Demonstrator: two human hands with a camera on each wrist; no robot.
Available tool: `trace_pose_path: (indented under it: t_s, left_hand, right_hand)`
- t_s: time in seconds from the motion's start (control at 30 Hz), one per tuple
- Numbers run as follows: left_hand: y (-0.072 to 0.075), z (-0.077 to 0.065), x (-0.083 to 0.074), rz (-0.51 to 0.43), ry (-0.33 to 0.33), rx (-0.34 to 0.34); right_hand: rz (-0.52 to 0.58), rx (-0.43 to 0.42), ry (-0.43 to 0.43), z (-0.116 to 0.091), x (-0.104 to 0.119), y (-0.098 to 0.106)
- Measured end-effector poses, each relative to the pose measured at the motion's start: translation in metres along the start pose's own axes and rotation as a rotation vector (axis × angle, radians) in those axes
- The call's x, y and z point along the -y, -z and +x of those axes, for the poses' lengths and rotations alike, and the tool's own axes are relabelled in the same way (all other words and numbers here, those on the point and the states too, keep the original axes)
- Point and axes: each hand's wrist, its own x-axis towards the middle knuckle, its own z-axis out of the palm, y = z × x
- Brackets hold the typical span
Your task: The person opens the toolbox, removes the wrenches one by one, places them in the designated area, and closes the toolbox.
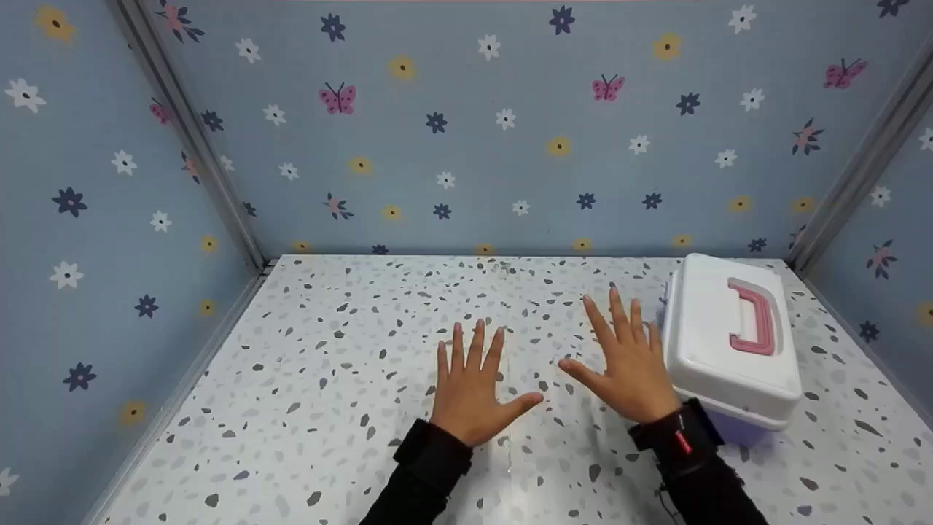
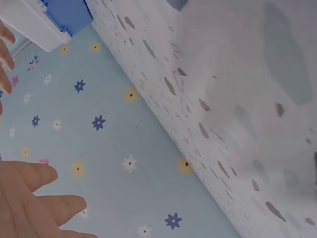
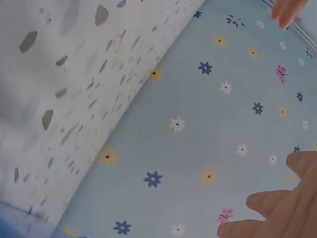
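Observation:
My left hand (image 1: 472,397), fingers spread and straight, is over the middle of the speckled table and holds nothing. To its right, my right hand (image 1: 628,368) is likewise spread, with nothing in its grasp. Close beside the right hand's outer edge stands a closed storage box (image 1: 718,328) with a white lid, a pink folding handle (image 1: 758,321) and a purple-blue base. Whether the right hand touches the box cannot be told. In the left wrist view, part of the box (image 2: 37,22) shows at the upper left, and the left hand's fingers (image 2: 62,206) appear below.
The white speckled table (image 1: 313,350) is enclosed by pale blue panels with flowers and butterflies: a back wall (image 1: 466,95), a left wall (image 1: 95,255) and a right wall (image 1: 904,240). Grey metal posts (image 1: 193,131) stand at the corners. Both wrists wear black bands (image 1: 435,452).

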Motion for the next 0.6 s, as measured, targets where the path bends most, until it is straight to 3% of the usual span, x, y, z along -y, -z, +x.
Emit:
trace_pose_path:
  t_s: [0.13,0.27,0.47,0.6]
  left_hand:
    - [0.002,0.005,-0.011,-0.061,-0.049,0.017]
    - [0.003,0.009,-0.024,-0.185,-0.086,0.088]
    - [-0.002,0.016,-0.04,-0.437,-0.129,0.203]
    - [-0.012,0.023,-0.055,-0.545,-0.16,0.262]
  right_hand:
    - [-0.007,-0.042,0.001,-0.006,-0.008,0.021]
    - [-0.016,-0.103,-0.023,-0.014,-0.023,0.042]
    - [-0.022,-0.149,-0.112,-0.029,-0.057,0.07]
    - [0.002,-0.131,-0.192,-0.039,-0.086,0.084]
